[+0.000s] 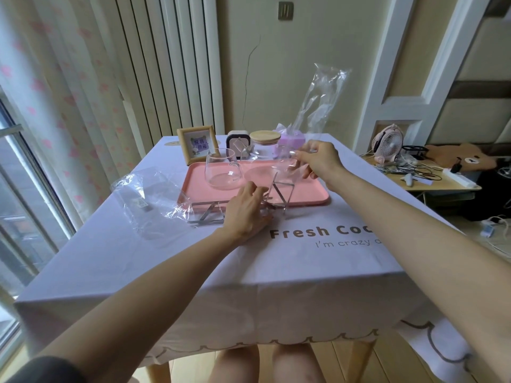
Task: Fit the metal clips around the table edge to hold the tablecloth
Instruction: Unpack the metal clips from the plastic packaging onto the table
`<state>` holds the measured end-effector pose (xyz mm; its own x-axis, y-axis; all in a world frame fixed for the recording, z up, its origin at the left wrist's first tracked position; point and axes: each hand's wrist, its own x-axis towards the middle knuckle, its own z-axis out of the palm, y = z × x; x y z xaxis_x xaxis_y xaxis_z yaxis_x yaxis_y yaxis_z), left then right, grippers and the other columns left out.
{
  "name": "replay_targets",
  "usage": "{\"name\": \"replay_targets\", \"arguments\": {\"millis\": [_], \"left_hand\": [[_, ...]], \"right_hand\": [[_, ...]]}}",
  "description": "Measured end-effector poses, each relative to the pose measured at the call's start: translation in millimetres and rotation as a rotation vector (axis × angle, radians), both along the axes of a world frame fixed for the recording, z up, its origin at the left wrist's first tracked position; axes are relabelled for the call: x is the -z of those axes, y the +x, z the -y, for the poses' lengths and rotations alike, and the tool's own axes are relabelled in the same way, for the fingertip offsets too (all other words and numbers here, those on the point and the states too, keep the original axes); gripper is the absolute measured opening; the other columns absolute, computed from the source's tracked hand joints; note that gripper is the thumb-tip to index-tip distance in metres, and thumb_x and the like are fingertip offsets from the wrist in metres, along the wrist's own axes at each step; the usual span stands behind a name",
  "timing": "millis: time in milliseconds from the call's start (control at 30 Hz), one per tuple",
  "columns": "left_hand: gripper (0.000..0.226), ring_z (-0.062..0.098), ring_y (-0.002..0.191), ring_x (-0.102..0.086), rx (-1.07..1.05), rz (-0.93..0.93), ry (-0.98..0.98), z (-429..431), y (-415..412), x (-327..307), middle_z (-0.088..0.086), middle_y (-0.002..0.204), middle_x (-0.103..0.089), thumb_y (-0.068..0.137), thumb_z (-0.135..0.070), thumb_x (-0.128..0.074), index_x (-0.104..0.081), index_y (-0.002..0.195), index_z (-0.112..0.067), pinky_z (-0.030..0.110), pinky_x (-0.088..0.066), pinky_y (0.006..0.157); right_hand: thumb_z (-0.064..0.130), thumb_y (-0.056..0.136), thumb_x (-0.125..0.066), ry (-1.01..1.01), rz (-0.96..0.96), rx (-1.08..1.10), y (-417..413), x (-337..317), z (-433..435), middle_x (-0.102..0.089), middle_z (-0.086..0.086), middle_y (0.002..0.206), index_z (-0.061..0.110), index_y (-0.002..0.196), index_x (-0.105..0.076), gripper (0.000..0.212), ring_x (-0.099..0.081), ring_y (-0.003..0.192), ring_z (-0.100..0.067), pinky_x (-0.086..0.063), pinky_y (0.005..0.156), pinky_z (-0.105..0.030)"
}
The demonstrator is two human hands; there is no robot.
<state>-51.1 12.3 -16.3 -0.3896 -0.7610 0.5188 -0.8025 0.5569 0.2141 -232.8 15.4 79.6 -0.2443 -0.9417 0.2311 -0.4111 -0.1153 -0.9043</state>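
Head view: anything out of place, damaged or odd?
A thin crack runs down the back wall. A clear bag lies crumpled on the tablecloth left of the pink tray. Nothing spilled.

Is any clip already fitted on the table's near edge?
No: one clip lies flat by the pink tray; the left hand holds a second clip.

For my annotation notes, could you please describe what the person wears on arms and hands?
Both forearms are bare. A dark sleeve shows high on the left arm; none shows on the right. The left hand and right hand wear no gloves, rings or watch.
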Motion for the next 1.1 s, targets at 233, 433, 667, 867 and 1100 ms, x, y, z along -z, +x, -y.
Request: {"name": "replay_targets", "arguments": {"millis": [233, 433, 667, 867, 1100], "left_hand": [[0.064, 0.026, 0.112, -0.045, 0.138, 0.199, -0.054, -2.9, -5.5, 0.0, 0.007, 0.123, -0.046, 0.080, -0.041, -0.063, -0.041, 0.133, -0.013, 0.036, -0.036, 0.085], [0.079, 0.031, 0.109, -0.046, 0.027, 0.178, -0.096, -1.5, -9.1, 0.9, 0.015, 0.124, -0.047, 0.080, -0.064, -0.034, -0.043, 0.131, -0.004, 0.041, -0.035, 0.088], [0.070, 0.029, 0.114, -0.038, -0.098, 0.038, -0.019, 7.0, 2.5, 1.3, 0.013, 0.127, -0.041, 0.086, -0.056, -0.047, -0.036, 0.134, -0.006, 0.037, -0.031, 0.091], [0.093, 0.030, 0.123, -0.036, -0.105, -0.588, 0.146, 0.1, 2.4, -15.1, 0.021, 0.133, -0.037, 0.078, -0.059, -0.059, -0.026, 0.139, 0.003, 0.037, -0.031, 0.104], [0.005, 0.014, 0.067, -0.065, 0.035, -0.854, 0.214, -4.1, 22.7, -31.3, 0.009, 0.080, -0.068, 0.093, -0.011, -0.055, -0.057, 0.088, -0.010, 0.032, -0.055, 0.067]], "right_hand": [[0.017, 0.089, -0.055, -0.114, 0.011, 0.144, 4.4, -2.5, 6.3, -0.070, -0.010, 0.075, 0.016, 0.082, -0.054, 0.007, -0.053, 0.038, -0.018, -0.040, 0.040, -0.023], [0.007, 0.090, -0.051, -0.132, 0.181, 0.056, 10.2, -1.1, 4.9, -0.067, -0.009, 0.071, 0.016, 0.087, -0.046, 0.010, -0.056, 0.049, -0.024, -0.052, 0.051, -0.032], [0.007, 0.095, -0.048, -0.003, 0.235, -0.129, 18.3, 8.3, 0.3, -0.066, -0.015, 0.077, 0.009, 0.096, -0.049, 0.003, -0.058, 0.042, -0.012, -0.052, 0.046, -0.022], [0.008, 0.095, -0.047, -0.008, 0.196, -0.128, 26.2, 14.6, -0.2, -0.065, -0.013, 0.072, 0.008, 0.098, -0.047, 0.002, -0.054, 0.047, -0.015, -0.047, 0.046, -0.021], [0.003, 0.087, -0.062, 0.079, 0.260, -0.352, 47.9, 25.7, -0.6, -0.064, -0.016, 0.086, 0.010, 0.117, -0.041, 0.037, -0.064, 0.064, -0.021, -0.056, 0.057, -0.027]]}}
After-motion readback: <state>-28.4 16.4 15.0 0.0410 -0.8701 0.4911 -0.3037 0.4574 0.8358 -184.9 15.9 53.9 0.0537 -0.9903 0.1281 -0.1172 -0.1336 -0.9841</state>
